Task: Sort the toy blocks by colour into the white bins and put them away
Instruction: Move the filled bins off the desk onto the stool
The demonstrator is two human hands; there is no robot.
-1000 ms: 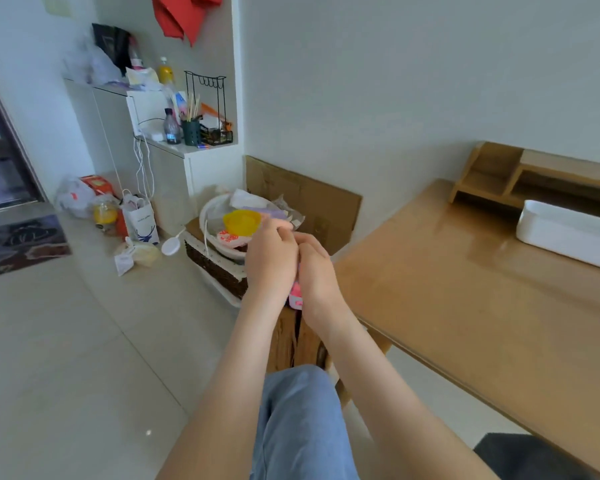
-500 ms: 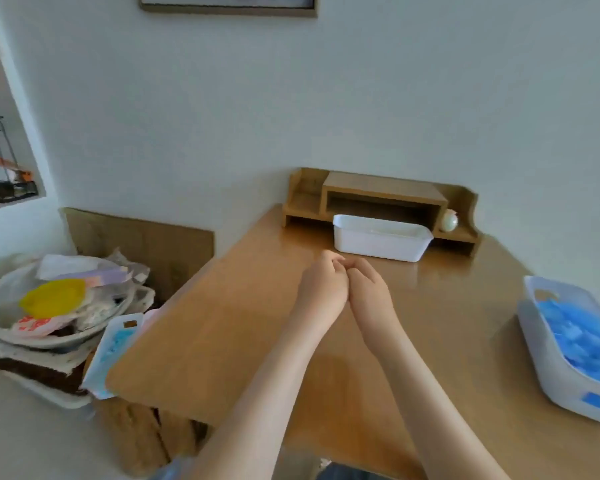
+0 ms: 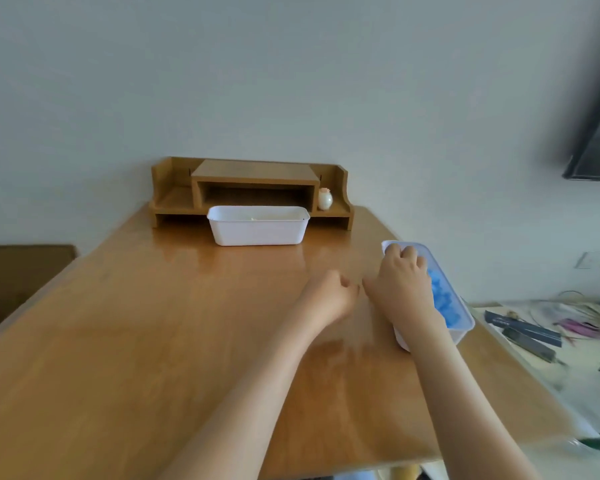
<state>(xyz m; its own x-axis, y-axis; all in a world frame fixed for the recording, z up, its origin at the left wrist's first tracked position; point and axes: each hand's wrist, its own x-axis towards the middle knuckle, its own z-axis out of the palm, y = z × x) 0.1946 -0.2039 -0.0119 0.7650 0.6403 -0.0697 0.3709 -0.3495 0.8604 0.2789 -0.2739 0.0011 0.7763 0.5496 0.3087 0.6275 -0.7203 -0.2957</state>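
A white bin with several blue blocks stands at the table's right edge. My right hand lies over its left side, and its fingers curl over the rim at the far left corner. My left hand hovers just left of it above the table, fingers curled in, with nothing showing in it. A second white bin stands at the back of the table, and only a pale bit of its contents shows over the rim.
A wooden desk shelf with a small white vase stands against the wall behind the far bin. Right of the wooden table, a lower surface holds cables and tools. A cardboard sheet leans at the left.
My view has swung right, from the clutter beside the table to the tabletop. My hands were pressed together; they have parted, and the right one has gone onto the blue blocks' bin.
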